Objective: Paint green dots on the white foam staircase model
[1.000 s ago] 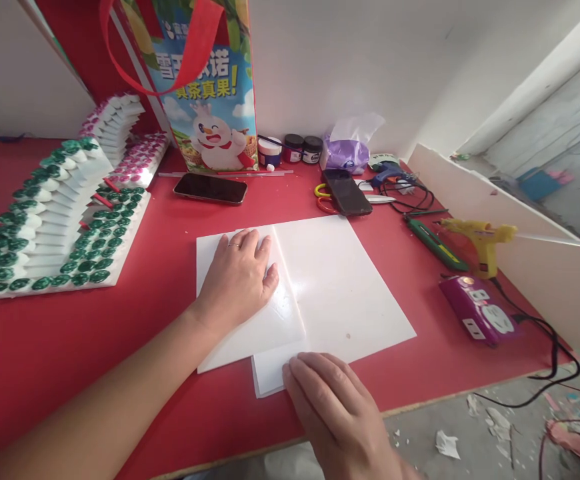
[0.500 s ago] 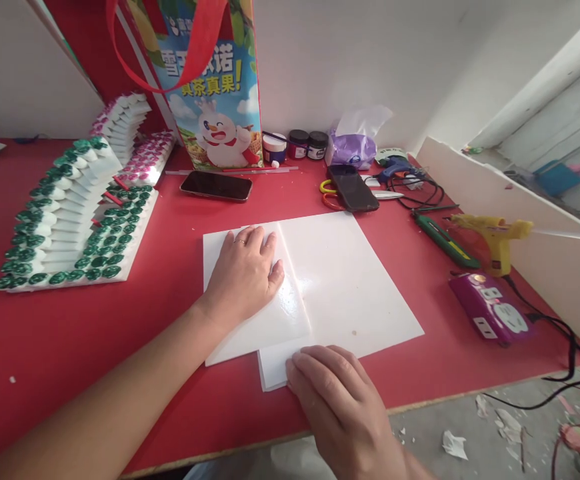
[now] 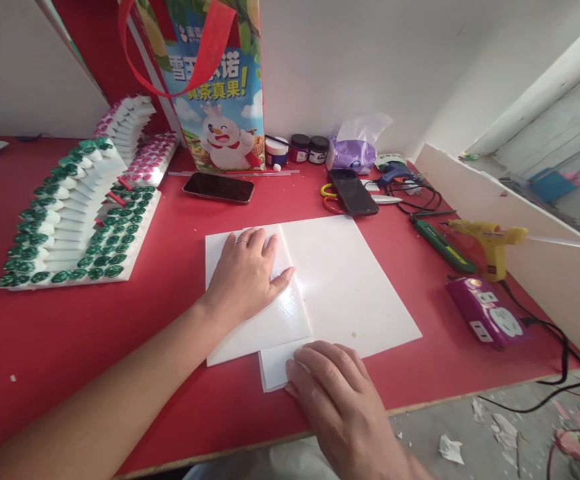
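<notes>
My left hand [image 3: 245, 277] lies flat on a smaller white sheet [image 3: 265, 333], its thumb stretched out to the right. That sheet overlaps the left part of a larger white board [image 3: 355, 280] on the red table. A small folded white piece [image 3: 275, 367] sticks out below the sheet's front edge. Over its right end rests my right hand [image 3: 340, 393], fingers pressed together and bent, the fingertips at the piece. Whether the fingers pinch it is partly hidden by the hand itself.
Green-studded white model [image 3: 80, 220] at left; printed bag [image 3: 215, 100] and phone [image 3: 219, 187] behind. At right: second phone [image 3: 353, 192] over scissors, green cutter [image 3: 443, 245], yellow glue gun [image 3: 493, 243], purple power box [image 3: 487, 313] with black cable. The table's front edge [image 3: 220, 457] is near.
My left thumb has spread a little farther right. The sheets and my right hand stay nearly in place; the camera view has shifted slightly.
</notes>
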{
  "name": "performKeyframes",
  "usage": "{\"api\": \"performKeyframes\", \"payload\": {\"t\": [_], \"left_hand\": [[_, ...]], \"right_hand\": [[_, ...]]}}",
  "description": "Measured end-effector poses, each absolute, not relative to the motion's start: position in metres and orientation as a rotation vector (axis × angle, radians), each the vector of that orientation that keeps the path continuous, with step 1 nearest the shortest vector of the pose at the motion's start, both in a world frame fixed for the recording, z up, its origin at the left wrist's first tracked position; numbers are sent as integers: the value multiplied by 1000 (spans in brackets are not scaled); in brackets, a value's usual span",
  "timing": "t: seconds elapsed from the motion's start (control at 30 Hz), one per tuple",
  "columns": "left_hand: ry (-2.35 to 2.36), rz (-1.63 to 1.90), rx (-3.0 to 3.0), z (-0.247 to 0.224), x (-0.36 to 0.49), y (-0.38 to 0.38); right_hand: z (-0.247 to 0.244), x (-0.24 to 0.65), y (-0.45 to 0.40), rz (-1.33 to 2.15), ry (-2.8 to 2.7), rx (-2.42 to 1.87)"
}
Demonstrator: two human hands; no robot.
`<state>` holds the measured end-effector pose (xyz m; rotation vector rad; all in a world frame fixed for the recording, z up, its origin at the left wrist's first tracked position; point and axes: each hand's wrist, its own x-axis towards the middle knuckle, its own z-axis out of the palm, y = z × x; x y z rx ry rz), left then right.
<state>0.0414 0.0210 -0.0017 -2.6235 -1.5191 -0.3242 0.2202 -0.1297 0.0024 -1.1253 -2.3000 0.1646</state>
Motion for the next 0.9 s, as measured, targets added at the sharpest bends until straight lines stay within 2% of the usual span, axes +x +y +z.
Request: {"api": "performKeyframes", "payload": {"t": [0.37, 0.6, 0.9], "left_hand": [[-1494, -415, -2643, -4, 40, 21], [-1506, -341, -2641, -3, 41, 21], [-1488, -364, -2623, -1, 42, 21]], "right_hand": [[16, 244, -132, 110, -2400, -1076], [21, 271, -130, -33, -2352, -1276], [22, 235, -115, -98, -2349, -1299]]}}
